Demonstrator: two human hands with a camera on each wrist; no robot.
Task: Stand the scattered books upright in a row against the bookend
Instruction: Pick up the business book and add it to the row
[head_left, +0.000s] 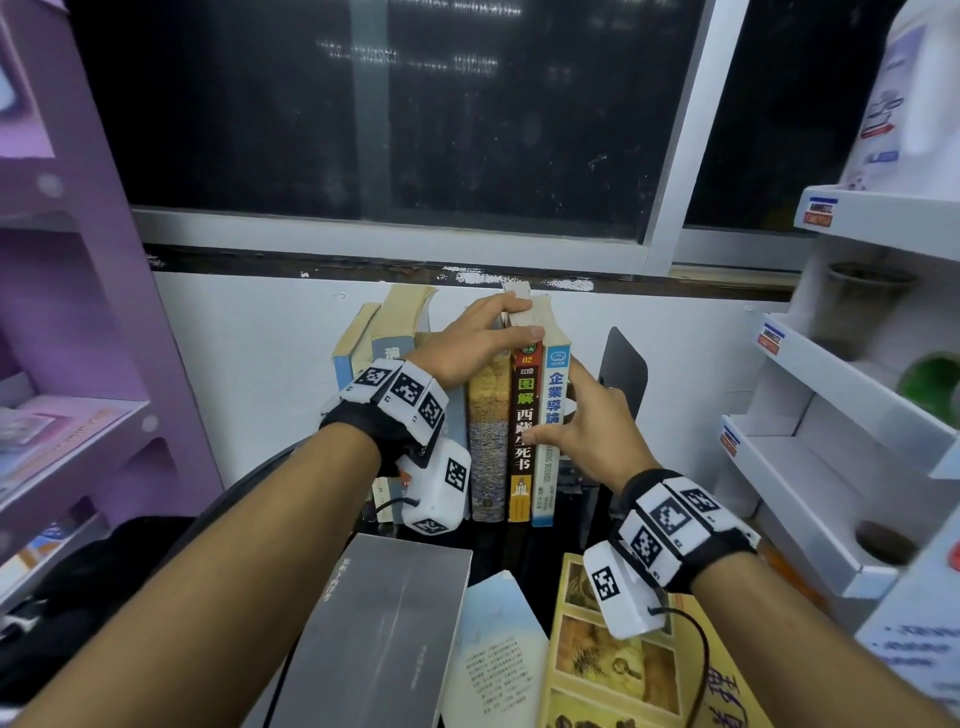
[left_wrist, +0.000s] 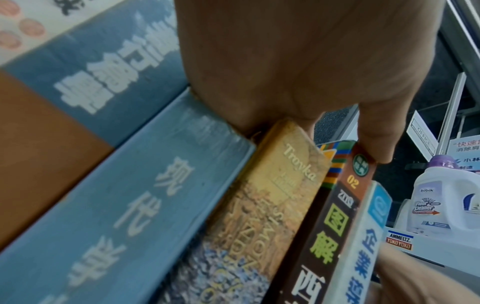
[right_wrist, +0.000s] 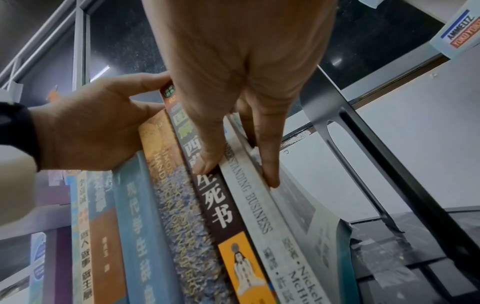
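Several books stand upright in a row by the wall. My left hand (head_left: 522, 316) reaches over their tops and pinches the top of the brown book (head_left: 524, 431), thumb (left_wrist: 376, 144) on its spine, next to the yellow book (head_left: 488, 441). My right hand (head_left: 563, 410) pinches the white-and-blue business book (head_left: 555, 387) at the row's right end, thumb (right_wrist: 207, 160) at the spine and fingers (right_wrist: 270, 172) on the right cover. The black metal bookend (head_left: 628, 364) stands just right of that book with a gap between them. Blue books (head_left: 384, 332) lean at the row's left.
Three books lie flat in front: a grey one (head_left: 384, 623), a pale one (head_left: 498, 660) and a yellow one (head_left: 613, 670). A purple shelf (head_left: 78, 312) stands on the left, a white shelf (head_left: 831, 467) on the right. A dark window is behind.
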